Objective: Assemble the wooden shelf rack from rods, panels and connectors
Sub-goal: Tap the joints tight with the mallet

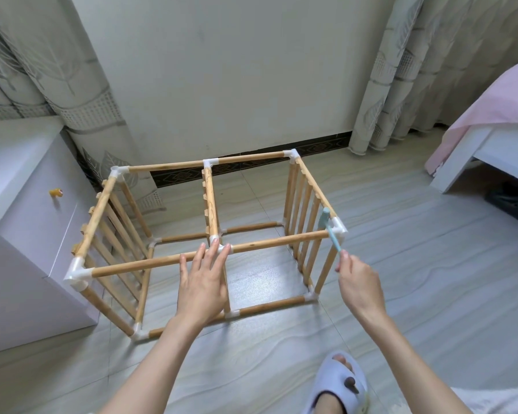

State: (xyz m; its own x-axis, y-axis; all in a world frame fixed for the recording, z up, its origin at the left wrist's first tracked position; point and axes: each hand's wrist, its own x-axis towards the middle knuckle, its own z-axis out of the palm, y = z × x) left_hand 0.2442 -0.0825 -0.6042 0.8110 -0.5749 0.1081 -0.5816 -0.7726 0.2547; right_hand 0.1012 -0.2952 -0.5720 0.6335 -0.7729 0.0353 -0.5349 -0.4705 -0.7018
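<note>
Head view, nearest zone: a foot in a pale slipper stands on the tiled floor, below and behind the right hand. That hand pinches the thin handle of a small light-blue hammer; the hammer head sits at the white corner connector beyond the fingertips. Bare floor lies right of this hand up to the white bed frame.

Left hand: fingers straight and spread, pressing on the front top rod at its middle white connector. The rack frame stands on the floor directly ahead of both hands, open at top, with slatted side panels and nothing inside it.

Left of the left fingers, the frame's corner stands just beside a white cabinet. Beyond the frame: wall and curtains.
</note>
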